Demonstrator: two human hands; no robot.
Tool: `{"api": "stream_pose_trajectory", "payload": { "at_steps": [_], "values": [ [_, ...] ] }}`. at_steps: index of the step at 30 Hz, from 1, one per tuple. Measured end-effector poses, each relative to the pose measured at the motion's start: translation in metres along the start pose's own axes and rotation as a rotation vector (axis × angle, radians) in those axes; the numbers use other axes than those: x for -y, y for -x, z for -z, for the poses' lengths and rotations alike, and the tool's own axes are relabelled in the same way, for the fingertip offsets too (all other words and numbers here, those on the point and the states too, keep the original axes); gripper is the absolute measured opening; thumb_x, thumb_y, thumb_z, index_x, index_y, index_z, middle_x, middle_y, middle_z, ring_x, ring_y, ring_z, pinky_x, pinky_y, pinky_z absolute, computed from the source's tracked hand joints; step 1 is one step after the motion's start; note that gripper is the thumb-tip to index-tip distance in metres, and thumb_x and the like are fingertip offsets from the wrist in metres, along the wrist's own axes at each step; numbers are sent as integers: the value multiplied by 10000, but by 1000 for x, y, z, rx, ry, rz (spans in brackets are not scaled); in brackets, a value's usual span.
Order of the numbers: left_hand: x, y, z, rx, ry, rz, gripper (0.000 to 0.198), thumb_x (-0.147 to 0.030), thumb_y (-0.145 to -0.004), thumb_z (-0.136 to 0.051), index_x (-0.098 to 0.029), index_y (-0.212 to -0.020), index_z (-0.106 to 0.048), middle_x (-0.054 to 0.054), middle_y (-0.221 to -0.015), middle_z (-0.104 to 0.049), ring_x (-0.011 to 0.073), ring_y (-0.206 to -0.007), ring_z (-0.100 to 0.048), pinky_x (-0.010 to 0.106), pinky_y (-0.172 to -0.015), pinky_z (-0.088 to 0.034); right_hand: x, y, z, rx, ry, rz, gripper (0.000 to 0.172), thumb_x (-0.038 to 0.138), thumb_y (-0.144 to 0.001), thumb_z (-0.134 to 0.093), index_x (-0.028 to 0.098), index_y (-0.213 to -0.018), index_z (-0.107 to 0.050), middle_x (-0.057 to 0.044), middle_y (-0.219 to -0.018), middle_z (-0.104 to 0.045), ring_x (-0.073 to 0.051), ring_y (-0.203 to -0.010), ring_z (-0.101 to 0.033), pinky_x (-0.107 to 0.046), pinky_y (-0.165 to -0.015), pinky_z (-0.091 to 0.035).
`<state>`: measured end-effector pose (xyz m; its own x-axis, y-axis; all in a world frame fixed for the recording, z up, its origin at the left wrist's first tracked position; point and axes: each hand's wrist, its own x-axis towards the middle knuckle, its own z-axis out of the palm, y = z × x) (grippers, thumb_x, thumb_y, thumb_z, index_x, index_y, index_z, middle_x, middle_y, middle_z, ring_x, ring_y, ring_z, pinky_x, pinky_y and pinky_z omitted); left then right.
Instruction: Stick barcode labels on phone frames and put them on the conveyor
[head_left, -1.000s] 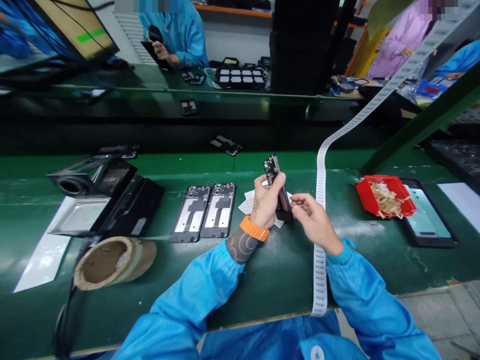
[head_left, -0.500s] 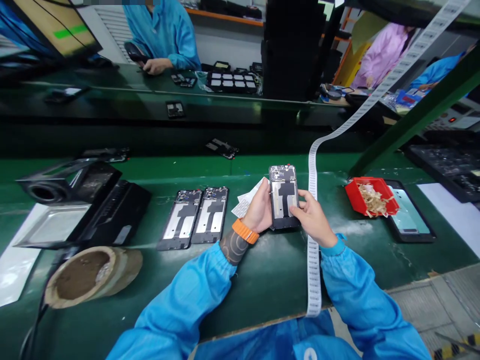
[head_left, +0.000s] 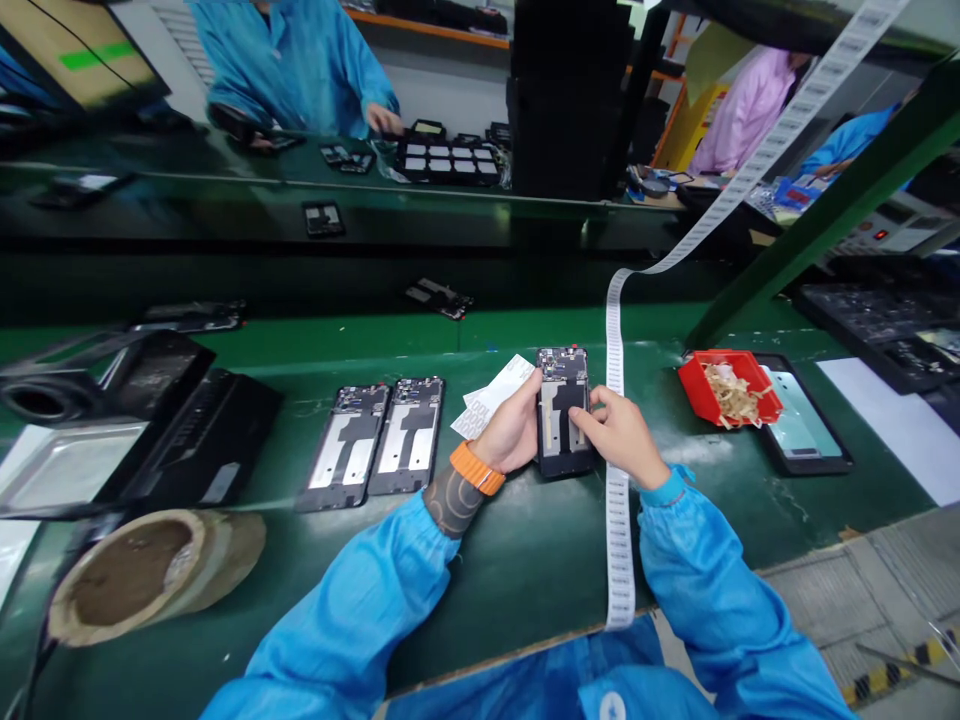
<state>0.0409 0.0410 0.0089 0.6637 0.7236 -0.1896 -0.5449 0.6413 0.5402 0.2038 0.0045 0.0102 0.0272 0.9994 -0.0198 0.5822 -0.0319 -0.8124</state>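
Observation:
My left hand (head_left: 511, 432) grips the left edge of an open phone frame (head_left: 561, 395) that lies face up, low over the green bench (head_left: 525, 560). My right hand (head_left: 615, 432) rests on its right side, with the fingertips pressed onto the middle of the frame. Two more phone frames (head_left: 371, 440) lie side by side to the left. White label sheets (head_left: 491, 395) sit just behind my left hand. A long white label strip (head_left: 616, 440) hangs down past my right wrist.
A red bin of paper scraps (head_left: 727, 388) and a dark tray (head_left: 806, 430) stand at the right. A black machine (head_left: 142, 420) and a brown tape roll (head_left: 142, 575) sit at the left. Other workers in blue and pink coats are across the conveyor.
The phone frame went from upright and edge-on to flat and face up, then came down toward the bench. My right hand moved from beside it onto its face.

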Motion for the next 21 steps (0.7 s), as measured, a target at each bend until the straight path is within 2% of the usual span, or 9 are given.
{"api": "stream_pose_trajectory", "payload": {
  "at_steps": [3,6,8,10,14,18,21],
  "values": [
    [2,0,0,17,-5,19,490,-526,-904,-563,-165,-1225,-643,122,-1062,-722,282,-992,-682,431,-926,-507,-1,-1,3,7,25,1,285,433,-845,-587,234,-694,-449,64,-464,-543,-120,-429,-478,-226,-465,-308],
    [2,1,-3,-19,-21,14,443,-475,-875,-622,-175,-1199,-643,111,-1049,-719,276,-987,-679,422,-909,-513,-3,-2,6,8,68,4,352,473,-860,-557,233,-638,-427,66,-442,-482,-116,-430,-425,-237,-463,-275],
    [2,3,-5,-58,-48,-14,413,-372,-834,-681,-197,-1205,-628,87,-1053,-714,256,-976,-677,405,-895,-516,-4,-3,7,-17,130,20,415,500,-870,-540,227,-589,-405,57,-447,-455,-113,-450,-396,-245,-477,-262],
    [2,4,-6,-66,-107,-33,476,-233,-758,-721,-220,-1221,-610,59,-1059,-707,232,-959,-673,378,-880,-516,-4,-3,8,-62,210,45,488,528,-883,-521,218,-533,-382,46,-455,-421,-112,-479,-375,-255,-498,-253],
    [5,4,-3,-63,-309,-66,612,-41,-599,-674,-210,-1184,-617,20,-1005,-707,193,-876,-663,290,-784,-508,-5,-5,10,-112,296,48,565,571,-908,-477,210,-486,-377,29,-469,-381,-120,-504,-359,-274,-519,-239],
    [15,1,1,-165,-506,-141,478,-44,-610,-660,-174,-1070,-655,0,-879,-701,149,-763,-631,233,-694,-479,-2,-4,11,-153,303,28,591,590,-947,-385,217,-489,-374,4,-484,-409,-136,-499,-388,-299,-527,-225],
    [20,-2,2,-256,-511,-173,323,-179,-681,-760,-147,-992,-678,19,-831,-700,139,-713,-625,234,-666,-481,2,0,11,-239,281,79,551,531,-983,-329,225,-532,-414,-15,-513,-472,-161,-530,-458,-302,-545,-261]
  ]
}}
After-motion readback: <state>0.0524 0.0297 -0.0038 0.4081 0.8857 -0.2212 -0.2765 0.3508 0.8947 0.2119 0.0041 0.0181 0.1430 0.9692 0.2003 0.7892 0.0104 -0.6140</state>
